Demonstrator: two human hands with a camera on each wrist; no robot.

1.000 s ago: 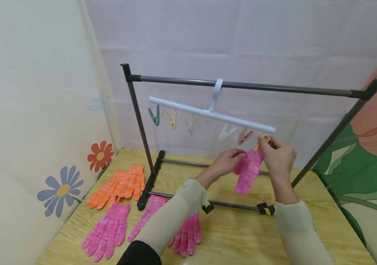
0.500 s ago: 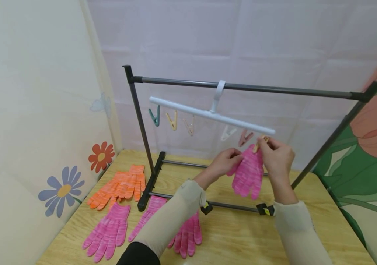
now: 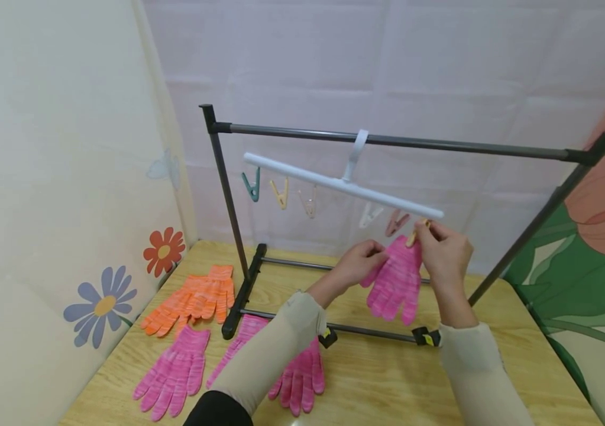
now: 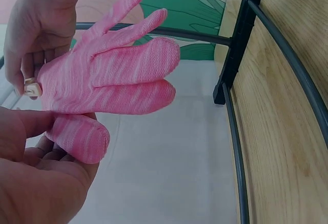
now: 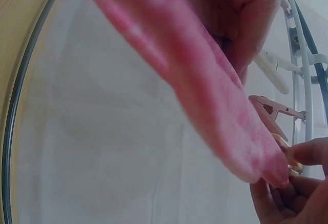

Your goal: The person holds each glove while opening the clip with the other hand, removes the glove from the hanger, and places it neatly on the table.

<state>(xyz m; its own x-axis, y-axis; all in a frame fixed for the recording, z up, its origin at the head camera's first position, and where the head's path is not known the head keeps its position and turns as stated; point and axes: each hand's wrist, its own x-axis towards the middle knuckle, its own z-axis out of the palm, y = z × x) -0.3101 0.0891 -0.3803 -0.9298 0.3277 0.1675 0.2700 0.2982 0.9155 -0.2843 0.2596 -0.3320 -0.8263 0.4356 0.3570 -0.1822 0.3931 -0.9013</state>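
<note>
A pink knit glove (image 3: 397, 278) hangs fingers-down below the right end of a pale blue hanger (image 3: 302, 173). My right hand (image 3: 445, 251) pinches a yellowish clothespin (image 3: 411, 238) at the glove's cuff; in the left wrist view the clothespin (image 4: 33, 88) sits right at the cuff edge. My left hand (image 3: 358, 264) holds the cuff's other side near the thumb, between thumb and fingers. The right wrist view shows the glove (image 5: 205, 96) edge-on, stretched between both hands. Beside it on the hanger hangs a dusty pink clothespin (image 3: 397, 223).
A dark metal rack (image 3: 291, 134) carries the hanger. White (image 3: 370, 215), clear (image 3: 309, 204), yellow (image 3: 281, 194) and green clothespins (image 3: 252, 184) hang along it. On the wooden table (image 3: 387, 384) lie orange gloves (image 3: 196, 299), a pink glove (image 3: 177, 373) and more pink gloves (image 3: 300, 378) partly under my left forearm.
The glove has turned from a narrow, slanted side view to show its broad face with fingers hanging down. Both hands keep their hold; the hanger has shifted slightly right.
</note>
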